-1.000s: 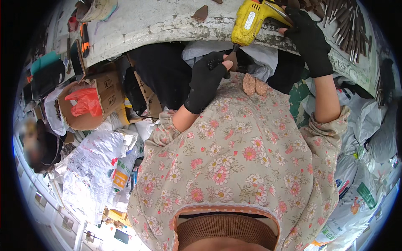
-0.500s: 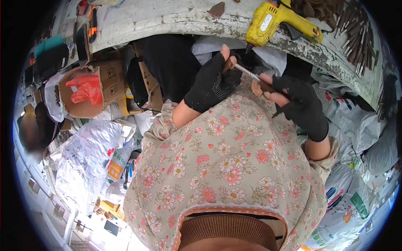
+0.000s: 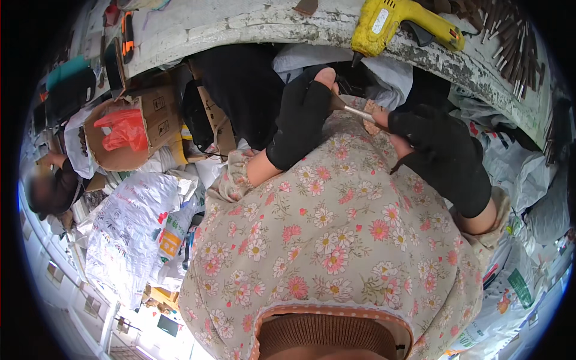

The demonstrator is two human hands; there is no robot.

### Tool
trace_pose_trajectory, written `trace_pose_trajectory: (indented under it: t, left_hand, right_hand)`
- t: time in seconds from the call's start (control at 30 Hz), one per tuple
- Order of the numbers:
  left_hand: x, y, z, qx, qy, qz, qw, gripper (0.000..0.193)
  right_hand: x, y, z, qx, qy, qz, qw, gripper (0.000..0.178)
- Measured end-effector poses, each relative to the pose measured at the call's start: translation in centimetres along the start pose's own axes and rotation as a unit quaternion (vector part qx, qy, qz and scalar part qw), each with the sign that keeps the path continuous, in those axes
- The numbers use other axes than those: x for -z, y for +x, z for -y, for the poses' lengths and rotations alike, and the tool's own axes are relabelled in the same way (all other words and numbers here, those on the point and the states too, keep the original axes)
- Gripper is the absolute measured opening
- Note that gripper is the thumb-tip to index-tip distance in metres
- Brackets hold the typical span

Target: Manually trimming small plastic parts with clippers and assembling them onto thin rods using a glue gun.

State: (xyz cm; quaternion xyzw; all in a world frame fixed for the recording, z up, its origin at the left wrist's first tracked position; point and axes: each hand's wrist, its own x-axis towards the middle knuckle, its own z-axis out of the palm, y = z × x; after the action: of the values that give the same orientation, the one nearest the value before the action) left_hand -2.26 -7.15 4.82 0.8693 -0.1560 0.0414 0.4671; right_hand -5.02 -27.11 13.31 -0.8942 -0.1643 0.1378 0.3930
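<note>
Both my hands wear black fingerless gloves and are close together above my lap, just short of the table edge. Between them runs a slim stick (image 3: 358, 112), brown at its left part and silvery in the middle. My left hand (image 3: 300, 117) is closed around the brown part, its thumb on top and its other fingers largely hidden. The fingers of my right hand (image 3: 443, 150) pinch the stick's other end, which they mostly cover. Under the stick, a pinkish-brown crumbly-looking patch (image 3: 375, 111) shows, its kind unclear. A flowered apron (image 3: 336, 234) covers my body and lap.
On the worn white table (image 3: 240, 27) lie a yellow glue gun (image 3: 384, 27), many brown sticks with pale ends (image 3: 516, 48) and an orange-black cutter (image 3: 127, 36). A cardboard box (image 3: 159, 123) holding a red plastic bag (image 3: 123, 132) stands left. White sacks (image 3: 129, 228) flank me. Another person (image 3: 54, 186) is far left.
My left hand has turned so that its back faces up, still on the stick. My right hand has shifted a little right and down, and the stick slopes less steeply.
</note>
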Motion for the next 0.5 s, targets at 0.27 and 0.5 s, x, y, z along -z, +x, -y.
trace_pose_trajectory:
  t: [0.27,0.5]
  left_hand:
    - [0.6,0.7,0.6,0.308,-0.347,0.132,0.876,0.013]
    - [0.6,0.5,3.2,-0.03,-0.112,0.126,0.985,0.016]
  right_hand:
    - [-1.9,0.8,-0.9,0.031,0.004,-0.029,0.999,0.031]
    - [-5.1,1.9,-5.0,-0.06,0.237,-0.035,0.969,0.023]
